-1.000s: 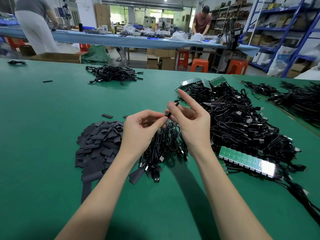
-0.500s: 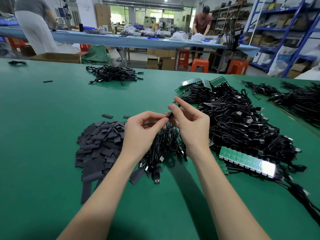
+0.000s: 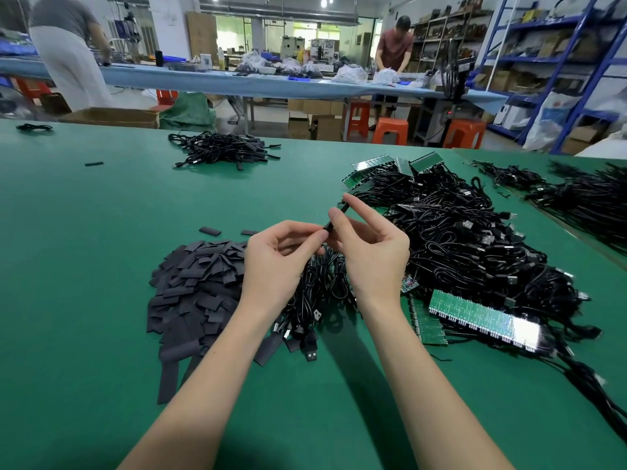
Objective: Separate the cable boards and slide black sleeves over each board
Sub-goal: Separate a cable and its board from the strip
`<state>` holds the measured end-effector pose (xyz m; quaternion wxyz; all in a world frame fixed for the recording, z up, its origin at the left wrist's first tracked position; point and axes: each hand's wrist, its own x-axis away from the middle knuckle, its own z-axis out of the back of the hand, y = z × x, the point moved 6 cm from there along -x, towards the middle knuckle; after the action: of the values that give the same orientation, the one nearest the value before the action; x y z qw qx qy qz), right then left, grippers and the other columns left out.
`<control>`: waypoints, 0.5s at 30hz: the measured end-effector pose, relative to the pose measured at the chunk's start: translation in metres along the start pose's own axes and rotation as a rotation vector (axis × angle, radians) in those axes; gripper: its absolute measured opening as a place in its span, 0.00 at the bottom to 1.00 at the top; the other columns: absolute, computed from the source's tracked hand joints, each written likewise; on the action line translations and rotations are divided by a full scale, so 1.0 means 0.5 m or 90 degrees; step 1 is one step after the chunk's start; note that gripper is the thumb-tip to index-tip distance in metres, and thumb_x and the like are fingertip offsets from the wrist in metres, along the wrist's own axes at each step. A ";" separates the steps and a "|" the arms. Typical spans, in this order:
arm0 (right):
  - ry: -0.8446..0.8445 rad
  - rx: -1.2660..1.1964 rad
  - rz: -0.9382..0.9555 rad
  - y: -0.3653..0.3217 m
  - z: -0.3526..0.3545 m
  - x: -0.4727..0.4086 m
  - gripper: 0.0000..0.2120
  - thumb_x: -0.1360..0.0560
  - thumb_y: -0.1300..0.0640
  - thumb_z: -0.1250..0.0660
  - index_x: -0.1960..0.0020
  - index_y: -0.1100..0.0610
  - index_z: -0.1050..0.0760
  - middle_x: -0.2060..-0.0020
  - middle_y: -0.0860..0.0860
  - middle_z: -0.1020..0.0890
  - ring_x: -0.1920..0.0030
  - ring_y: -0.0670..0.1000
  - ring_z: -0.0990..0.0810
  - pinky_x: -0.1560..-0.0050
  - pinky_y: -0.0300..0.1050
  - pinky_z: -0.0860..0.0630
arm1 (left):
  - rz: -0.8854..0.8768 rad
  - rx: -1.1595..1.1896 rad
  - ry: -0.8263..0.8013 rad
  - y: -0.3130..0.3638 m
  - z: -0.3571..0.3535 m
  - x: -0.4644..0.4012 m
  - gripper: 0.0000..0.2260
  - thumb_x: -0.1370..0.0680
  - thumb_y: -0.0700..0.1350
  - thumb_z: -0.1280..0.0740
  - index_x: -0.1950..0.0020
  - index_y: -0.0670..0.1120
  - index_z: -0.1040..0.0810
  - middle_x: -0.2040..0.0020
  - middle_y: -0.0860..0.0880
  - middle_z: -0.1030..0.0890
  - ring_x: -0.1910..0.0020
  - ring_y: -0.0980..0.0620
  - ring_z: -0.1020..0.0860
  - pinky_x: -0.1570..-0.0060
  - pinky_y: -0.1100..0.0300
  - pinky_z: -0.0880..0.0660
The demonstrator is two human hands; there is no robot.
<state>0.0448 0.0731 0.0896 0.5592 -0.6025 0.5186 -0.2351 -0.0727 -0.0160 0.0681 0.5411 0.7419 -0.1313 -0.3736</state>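
Black heat-shrink sleeve (image 3: 337, 218), thin & angled up toward 1 o'clock, sat pinched between both hands above the worktop (image 3: 84, 266). Left hand (image 3: 276, 262) had thumb & forefinger curled onto its lower end; right hand (image 3: 369, 245) pinched higher up, other fingers (image 3: 356, 206) loosely spread. Whether a cable board was already inside the sleeve: can't tell, too small.

Doing this step well, by my read: keep the sleeve mouth squeezed open w/ one hand, feed the board in straight w/ the other, don't kink the cable, and push until the board is fully covered.

Counts: sleeve in hand, 1. Loose sleeve pile (image 3: 193, 286) at 9 o'clock of the hands, too many to count; 2 stray sleeves just beyond it, 1 more far off at 10 o'clock. Small cable bundle (image 3: 315, 300) right under the hands, USB plugs showing at its near end. Big cable heap (image 3: 475, 252) at 3 o'clock w/ unseparated green board panels (image 3: 481, 317), at least 2 near and approx 3 at its far edge. Another cable pile (image 3: 224, 149) at 11 o'clock, more cables at 2 o'clock. 2 people stood in the background.
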 end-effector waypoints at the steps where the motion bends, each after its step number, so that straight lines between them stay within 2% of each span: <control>1: -0.002 -0.010 -0.004 0.000 -0.001 0.000 0.11 0.26 0.60 0.24 0.45 0.50 0.15 0.61 0.54 0.13 0.62 0.49 0.14 0.55 0.47 0.16 | 0.000 0.000 0.001 0.000 0.000 0.000 0.03 0.25 0.38 0.24 0.54 0.46 0.14 0.59 0.48 0.13 0.62 0.51 0.15 0.56 0.65 0.22; 4: -0.003 -0.023 -0.016 0.000 -0.001 -0.001 0.09 0.26 0.62 0.25 0.48 0.52 0.15 0.61 0.54 0.13 0.63 0.49 0.15 0.56 0.44 0.17 | 0.001 -0.004 0.001 -0.002 0.000 0.003 0.04 0.26 0.38 0.24 0.55 0.46 0.14 0.59 0.48 0.13 0.62 0.52 0.15 0.56 0.65 0.22; 9: 0.001 -0.011 -0.037 0.006 0.004 -0.005 0.09 0.26 0.61 0.24 0.48 0.52 0.15 0.60 0.56 0.13 0.59 0.52 0.14 0.51 0.50 0.16 | 0.001 -0.017 -0.002 0.000 0.002 0.003 0.03 0.26 0.39 0.24 0.54 0.46 0.14 0.59 0.48 0.13 0.61 0.51 0.15 0.56 0.65 0.21; 13: -0.012 -0.058 -0.063 0.008 0.001 -0.005 0.09 0.26 0.62 0.25 0.47 0.54 0.15 0.62 0.54 0.14 0.62 0.49 0.16 0.58 0.43 0.18 | -0.005 -0.021 0.002 0.001 0.000 0.001 0.04 0.26 0.39 0.23 0.55 0.47 0.14 0.60 0.48 0.13 0.61 0.51 0.15 0.55 0.64 0.21; 15: -0.018 -0.068 -0.068 0.008 -0.003 -0.005 0.09 0.25 0.63 0.25 0.47 0.53 0.15 0.64 0.53 0.15 0.64 0.48 0.17 0.58 0.44 0.17 | -0.009 -0.017 0.004 0.003 -0.001 0.001 0.04 0.26 0.39 0.23 0.56 0.48 0.14 0.60 0.48 0.13 0.62 0.51 0.15 0.56 0.64 0.21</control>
<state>0.0411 0.0751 0.0870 0.5200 -0.6619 0.4894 -0.2281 -0.0718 -0.0165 0.0695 0.5488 0.7364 -0.1193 -0.3771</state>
